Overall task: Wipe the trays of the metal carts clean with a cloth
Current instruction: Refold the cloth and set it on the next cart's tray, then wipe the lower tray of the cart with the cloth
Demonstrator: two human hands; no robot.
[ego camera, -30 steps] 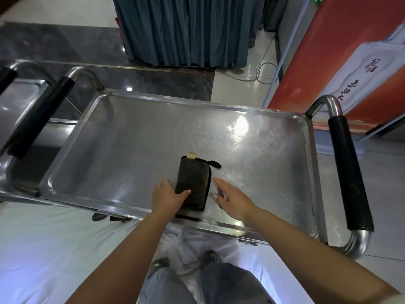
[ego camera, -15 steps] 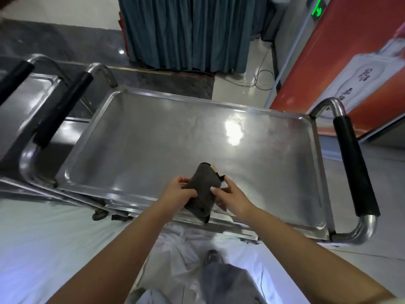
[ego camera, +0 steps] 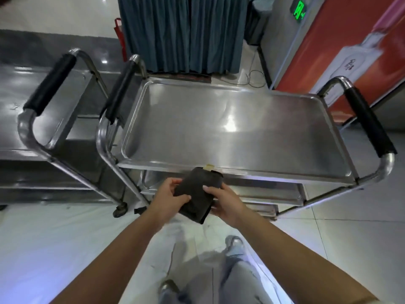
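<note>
Gripping the folded dark cloth (ego camera: 197, 195) from both sides, the left hand (ego camera: 167, 197) and right hand (ego camera: 225, 201) curled their fingers round it, just short of the shiny steel cart tray (ego camera: 219, 128).

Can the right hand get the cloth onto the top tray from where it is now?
Probably yes. The right hand and left hand hold the cloth just short of the top tray near rim, with nothing between.
</note>
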